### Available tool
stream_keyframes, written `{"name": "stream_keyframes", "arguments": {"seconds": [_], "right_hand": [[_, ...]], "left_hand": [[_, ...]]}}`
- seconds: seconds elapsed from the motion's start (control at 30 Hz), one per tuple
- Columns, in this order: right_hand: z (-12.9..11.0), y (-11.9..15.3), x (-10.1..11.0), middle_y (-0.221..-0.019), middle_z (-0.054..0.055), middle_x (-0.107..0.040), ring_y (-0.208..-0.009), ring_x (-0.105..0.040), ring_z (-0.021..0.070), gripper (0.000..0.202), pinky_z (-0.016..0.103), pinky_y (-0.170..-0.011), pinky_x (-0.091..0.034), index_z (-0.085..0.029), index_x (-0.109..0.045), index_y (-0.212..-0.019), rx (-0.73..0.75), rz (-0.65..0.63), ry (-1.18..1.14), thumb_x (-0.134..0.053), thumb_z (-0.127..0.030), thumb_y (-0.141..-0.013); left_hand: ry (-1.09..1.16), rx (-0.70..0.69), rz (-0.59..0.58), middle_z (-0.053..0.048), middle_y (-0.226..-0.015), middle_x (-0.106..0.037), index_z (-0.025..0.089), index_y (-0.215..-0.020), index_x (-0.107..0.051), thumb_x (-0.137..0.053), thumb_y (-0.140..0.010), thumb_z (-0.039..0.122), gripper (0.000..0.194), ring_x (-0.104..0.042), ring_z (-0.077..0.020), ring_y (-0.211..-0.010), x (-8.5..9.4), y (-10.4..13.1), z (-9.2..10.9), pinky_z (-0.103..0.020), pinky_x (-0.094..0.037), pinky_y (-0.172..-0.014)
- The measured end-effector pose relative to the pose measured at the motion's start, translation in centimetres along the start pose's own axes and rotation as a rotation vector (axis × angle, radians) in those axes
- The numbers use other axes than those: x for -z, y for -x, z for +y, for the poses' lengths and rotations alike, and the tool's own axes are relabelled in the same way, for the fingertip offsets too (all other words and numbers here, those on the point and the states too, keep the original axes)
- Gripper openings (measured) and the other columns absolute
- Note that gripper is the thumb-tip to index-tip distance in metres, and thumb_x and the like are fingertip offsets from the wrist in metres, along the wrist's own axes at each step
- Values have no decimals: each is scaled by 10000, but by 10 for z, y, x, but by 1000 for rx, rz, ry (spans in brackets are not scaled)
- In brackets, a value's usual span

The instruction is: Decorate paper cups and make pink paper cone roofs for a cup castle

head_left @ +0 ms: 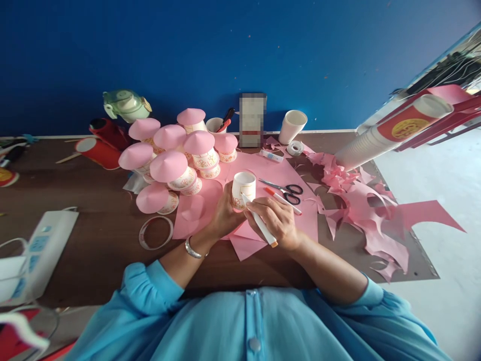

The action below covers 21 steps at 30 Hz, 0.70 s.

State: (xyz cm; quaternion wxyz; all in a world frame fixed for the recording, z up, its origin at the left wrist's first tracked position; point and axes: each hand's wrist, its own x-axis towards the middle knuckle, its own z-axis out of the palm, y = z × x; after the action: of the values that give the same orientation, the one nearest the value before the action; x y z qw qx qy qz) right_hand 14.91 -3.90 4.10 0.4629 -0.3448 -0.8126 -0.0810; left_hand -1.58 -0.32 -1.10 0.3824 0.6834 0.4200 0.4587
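Note:
A white paper cup (pixel 244 186) with orange and red drawing on its side is gripped by my left hand (pixel 226 213), which wraps round its left side and base. My right hand (pixel 277 220) holds a white marker (pixel 265 228) with an orange end, its tip at the cup's wall. Beneath both hands lies pink paper (pixel 216 220). Just right of the cup are scissors (pixel 289 189) with black handles and a white and red pen (pixel 283 201).
Several decorated cups with pink cone tops (pixel 169 166) stand at the left, near a tape roll (pixel 156 232) and a power strip (pixel 47 250). Pink scraps (pixel 361 205) and a long cup stack (pixel 394 130) lie at the right. A white cup (pixel 293 126) stands by the blue wall.

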Motion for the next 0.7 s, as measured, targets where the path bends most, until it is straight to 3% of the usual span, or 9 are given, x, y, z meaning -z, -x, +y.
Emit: {"name": "stream_keyframes", "arguments": {"seconds": [0.43,0.7], "right_hand": [[4,-1,5,-856,40,-752,-705,-722,173,257,302,-696,-606,-197,-615,-1148,-91,19,-8,-649,-82,-920],[9,-2,8,-844,46,-740,-732,-729,186,193,289,-652,-576,-176,-638,-1119,-117,28,-36,-630,-101,-942]], "left_hand": [[1,10,-26,-84,-1098,-597,227,-1158,-475,-767,-825,532,538,-634,-249,-971,4,1,-5,-391,-574,-755],[46,64,-39,-93,-1120,-607,211,-1182,-485,-772,-816,563,583,-638,-262,-1007,7,-1,-1,-395,-576,-775]]}}
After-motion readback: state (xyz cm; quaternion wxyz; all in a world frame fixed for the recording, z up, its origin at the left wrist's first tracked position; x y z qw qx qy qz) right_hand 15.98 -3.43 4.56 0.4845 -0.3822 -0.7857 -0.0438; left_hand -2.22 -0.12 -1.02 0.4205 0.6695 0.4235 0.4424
